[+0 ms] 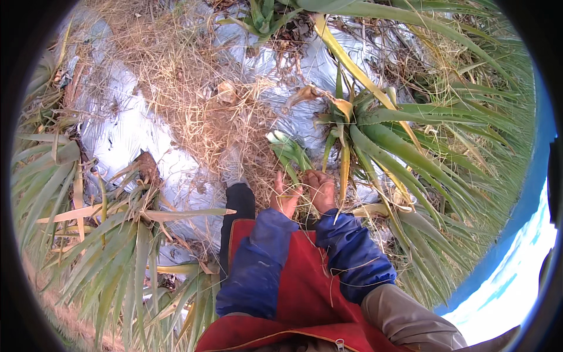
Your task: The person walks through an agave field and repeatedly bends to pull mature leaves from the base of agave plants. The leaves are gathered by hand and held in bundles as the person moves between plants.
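Low in front of me lies a small bundle of green aloe leaves, their pale, thick ends pointing away from me. My left hand is closed around the near part of the bundle, with a finger along its left side. Next to it, my right hand has its fingers curled at the bundle's right side. Thin dry grass strands trail between and below both hands. The near leaf tips are partly hidden by my fingers.
A large spiky aloe plant spreads close on the right, with yellowed leaves hanging. Another aloe stands at the left, a smaller one at the far side. White plastic sheeting and dry straw cover the ground.
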Demonstrator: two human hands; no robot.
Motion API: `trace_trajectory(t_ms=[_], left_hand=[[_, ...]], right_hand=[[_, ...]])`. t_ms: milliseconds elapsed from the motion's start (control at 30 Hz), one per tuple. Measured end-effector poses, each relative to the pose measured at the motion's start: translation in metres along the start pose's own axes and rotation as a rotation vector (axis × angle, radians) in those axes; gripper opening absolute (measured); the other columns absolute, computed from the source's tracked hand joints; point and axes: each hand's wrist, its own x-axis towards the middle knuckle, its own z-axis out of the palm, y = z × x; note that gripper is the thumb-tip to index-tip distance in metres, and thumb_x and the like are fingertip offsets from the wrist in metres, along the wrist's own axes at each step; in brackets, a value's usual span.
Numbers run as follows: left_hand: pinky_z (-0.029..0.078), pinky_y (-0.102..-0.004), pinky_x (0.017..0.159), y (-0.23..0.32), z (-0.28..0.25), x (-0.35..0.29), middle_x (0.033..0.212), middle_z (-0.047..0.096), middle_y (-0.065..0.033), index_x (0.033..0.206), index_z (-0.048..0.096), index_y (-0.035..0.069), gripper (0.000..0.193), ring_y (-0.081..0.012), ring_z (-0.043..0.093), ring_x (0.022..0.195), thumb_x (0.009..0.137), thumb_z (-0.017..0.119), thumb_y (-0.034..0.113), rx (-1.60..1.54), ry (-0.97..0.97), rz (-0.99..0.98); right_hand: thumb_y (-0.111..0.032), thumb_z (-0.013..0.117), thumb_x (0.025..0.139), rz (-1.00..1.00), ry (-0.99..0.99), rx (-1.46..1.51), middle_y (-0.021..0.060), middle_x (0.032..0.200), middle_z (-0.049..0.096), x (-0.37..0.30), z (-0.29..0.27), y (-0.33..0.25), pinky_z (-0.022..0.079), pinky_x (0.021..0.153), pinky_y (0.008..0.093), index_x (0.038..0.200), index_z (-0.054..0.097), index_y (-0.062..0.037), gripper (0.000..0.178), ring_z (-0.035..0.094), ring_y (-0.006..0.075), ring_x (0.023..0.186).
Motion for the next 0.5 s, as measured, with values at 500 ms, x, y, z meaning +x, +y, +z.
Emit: trace_trajectory(t_ms=[500], left_hand=[[0.057,-0.0328,0.072,0.043,-0.079,0.028,0.11,0.066,-0.011,0.135,0.048,-0.001,0.051,-0.0184,0.064,0.101,0.095,0.064,0.026,-0.025,-0.013,-0.19]], right_hand=[[-0.036,0.05,0.1,0.323,0.254,0.427,0.0123,0.101,0.067,0.067,0.036,-0.057,0.057,0.073,0.0399,0.118,0.055,-0.001,0.039,0.067,0.0287,0.084]])
